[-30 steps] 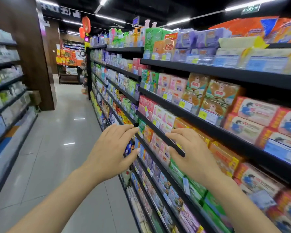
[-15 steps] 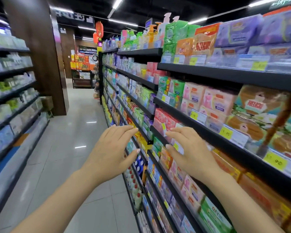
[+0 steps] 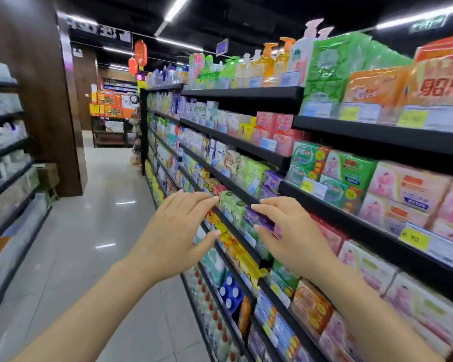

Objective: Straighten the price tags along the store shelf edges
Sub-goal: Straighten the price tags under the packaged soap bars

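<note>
Black store shelves [image 3: 356,226] run along my right, packed with soap and tissue boxes. Yellow and white price tags sit on the shelf edges, such as one marked 90 [image 3: 413,239] and another [image 3: 313,188] under the green boxes. My left hand [image 3: 175,236] hovers in front of the shelves at mid height, fingers straight and relaxed, holding nothing. My right hand [image 3: 290,236] reaches to the shelf edge beside it, its fingertips at a purple box [image 3: 259,219] and the small tags there. Whether they touch a tag is unclear.
The tiled aisle floor [image 3: 94,231] stretches ahead on my left. Another shelf unit [image 3: 8,163] lines the far left side, past a dark wooden pillar [image 3: 50,105]. A display of orange boxes [image 3: 110,105] stands at the aisle's end.
The view has moved further along the aisle past the shelves. Both hands stay raised in front of me, the right one now at a purple box further along the shelf.
</note>
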Available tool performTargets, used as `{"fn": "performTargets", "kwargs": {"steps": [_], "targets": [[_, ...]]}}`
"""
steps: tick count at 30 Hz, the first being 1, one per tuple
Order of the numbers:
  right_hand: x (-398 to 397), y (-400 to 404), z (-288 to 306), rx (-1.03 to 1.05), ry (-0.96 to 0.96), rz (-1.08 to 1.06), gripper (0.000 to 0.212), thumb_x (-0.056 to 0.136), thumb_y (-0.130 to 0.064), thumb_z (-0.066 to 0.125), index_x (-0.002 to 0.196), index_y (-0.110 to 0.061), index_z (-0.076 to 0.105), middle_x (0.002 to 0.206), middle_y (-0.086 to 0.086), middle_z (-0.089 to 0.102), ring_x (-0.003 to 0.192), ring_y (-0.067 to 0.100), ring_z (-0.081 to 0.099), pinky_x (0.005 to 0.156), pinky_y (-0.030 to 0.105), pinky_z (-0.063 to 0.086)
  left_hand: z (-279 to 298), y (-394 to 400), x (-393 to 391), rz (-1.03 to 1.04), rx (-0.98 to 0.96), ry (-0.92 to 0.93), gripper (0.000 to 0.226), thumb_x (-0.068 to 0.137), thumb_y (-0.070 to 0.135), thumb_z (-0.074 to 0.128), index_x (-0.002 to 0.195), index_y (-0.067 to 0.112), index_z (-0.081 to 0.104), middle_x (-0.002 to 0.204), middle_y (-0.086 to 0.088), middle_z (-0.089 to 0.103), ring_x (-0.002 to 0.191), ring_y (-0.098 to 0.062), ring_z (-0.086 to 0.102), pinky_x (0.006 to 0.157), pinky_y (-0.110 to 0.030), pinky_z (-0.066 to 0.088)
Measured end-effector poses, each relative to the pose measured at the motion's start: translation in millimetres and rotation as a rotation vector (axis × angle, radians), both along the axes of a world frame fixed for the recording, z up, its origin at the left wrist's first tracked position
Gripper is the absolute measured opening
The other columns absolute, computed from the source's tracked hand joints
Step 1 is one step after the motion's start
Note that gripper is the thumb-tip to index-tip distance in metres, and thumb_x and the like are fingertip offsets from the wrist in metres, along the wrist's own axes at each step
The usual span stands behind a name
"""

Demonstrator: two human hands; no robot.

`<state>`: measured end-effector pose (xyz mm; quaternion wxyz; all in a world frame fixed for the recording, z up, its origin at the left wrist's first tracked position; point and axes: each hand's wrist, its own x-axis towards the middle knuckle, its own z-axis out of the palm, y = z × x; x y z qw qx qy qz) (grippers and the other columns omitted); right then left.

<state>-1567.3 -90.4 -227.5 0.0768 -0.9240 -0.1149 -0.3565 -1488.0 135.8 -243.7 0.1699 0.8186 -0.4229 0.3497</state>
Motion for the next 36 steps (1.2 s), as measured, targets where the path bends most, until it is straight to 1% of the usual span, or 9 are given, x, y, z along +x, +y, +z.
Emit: {"fn": "performTargets", "kwargs": {"steps": [3, 8, 11, 15, 19, 23, 28, 31, 36], "targets": [[45, 24, 6, 0.0, 0.001, -0.027, 0.034, 0.086, -0.019, 0.065, 0.119, -0.016, 0.061, 0.115, -0.001, 0.06, 0.113, 0.017, 0.048, 0.097, 0.027, 0.034, 4, 24, 51, -0.022, -0.002, 0.012, 0.055, 0.089, 0.046, 0.047, 0.133, 0.013, 0.051, 0.128, -0.001, 0.055, 0.12, -0.019, 0.049, 0.107, -0.044, 0.035], [114, 49, 6, 0.025, 0.013, -0.052, 0.035, 0.086, -0.02, 0.064, 0.121, -0.018, 0.06, 0.116, -0.002, 0.058, 0.114, 0.017, 0.047, 0.097, 0.031, 0.037, -1, 52, 128, -0.023, 0.004, 0.046, 0.057, 0.091, 0.05, 0.044, 0.134, 0.014, 0.05, 0.129, 0.0, 0.055, 0.121, -0.018, 0.049, 0.108, -0.041, 0.034], [157, 58, 6, 0.022, 0.001, -0.065, 0.035, 0.084, -0.018, 0.065, 0.119, -0.017, 0.061, 0.115, 0.0, 0.06, 0.112, 0.015, 0.045, 0.096, 0.028, 0.032, -2, 61, 174, -0.024, 0.015, 0.066, 0.057, 0.09, 0.051, 0.043, 0.134, 0.015, 0.051, 0.13, 0.0, 0.055, 0.121, -0.018, 0.048, 0.109, -0.04, 0.032], [223, 63, 4, 0.021, -0.001, -0.066, 0.035, 0.085, -0.018, 0.064, 0.12, -0.017, 0.061, 0.116, -0.001, 0.059, 0.112, 0.014, 0.044, 0.095, 0.025, 0.03, -3, 69, 242, -0.014, 0.012, 0.065, 0.058, 0.089, 0.051, 0.043, 0.133, 0.014, 0.051, 0.13, -0.001, 0.055, 0.121, -0.019, 0.048, 0.109, -0.038, 0.031], [301, 58, 0, 0.013, -0.006, -0.037, 0.035, 0.086, -0.024, 0.059, 0.12, -0.018, 0.06, 0.116, -0.002, 0.059, 0.114, 0.017, 0.048, 0.098, 0.031, 0.036, -3, 68, 315, 0.024, 0.02, 0.065, 0.059, 0.089, 0.052, 0.042, 0.135, 0.016, 0.049, 0.132, 0.0, 0.054, 0.123, -0.018, 0.048, 0.11, -0.039, 0.03], [381, 52, 1, 0.052, -0.012, -0.033, 0.035, 0.086, -0.02, 0.064, 0.121, -0.018, 0.06, 0.117, -0.002, 0.059, 0.115, 0.016, 0.047, 0.099, 0.031, 0.036, 1, 60, 386, 0.045, 0.033, 0.072, 0.058, 0.089, 0.051, 0.043, 0.134, 0.015, 0.051, 0.13, 0.0, 0.055, 0.122, -0.018, 0.048, 0.11, -0.03, 0.023], [479, 48, 0, 0.037, 0.015, 0.005, 0.033, 0.087, -0.022, 0.064, 0.119, -0.018, 0.061, 0.116, -0.003, 0.06, 0.112, 0.015, 0.047, 0.096, 0.029, 0.036, -5, 56, 468, 0.073, 0.008, 0.091, 0.057, 0.087, 0.05, 0.045, 0.131, 0.015, 0.053, 0.127, 0.0, 0.056, 0.119, -0.017, 0.049, 0.107, -0.035, 0.031], [531, 52, -1, 0.038, 0.032, 0.026, 0.033, 0.088, -0.024, 0.061, 0.12, -0.017, 0.061, 0.117, -0.002, 0.059, 0.114, 0.016, 0.046, 0.097, 0.028, 0.033, -9, 59, 516, 0.082, 0.008, 0.105, 0.057, 0.087, 0.049, 0.047, 0.131, 0.013, 0.054, 0.127, -0.001, 0.057, 0.119, -0.017, 0.048, 0.106, -0.034, 0.034], [616, 68, -10, 0.034, 0.056, 0.031, 0.036, 0.087, -0.02, 0.063, 0.122, -0.017, 0.059, 0.12, -0.002, 0.057, 0.118, 0.015, 0.043, 0.099, 0.025, 0.03, -17, 74, 600, 0.082, 0.026, 0.13, 0.058, 0.087, 0.049, 0.046, 0.132, 0.013, 0.052, 0.129, -0.001, 0.055, 0.12, -0.016, 0.046, 0.106, -0.027, 0.027]]}}
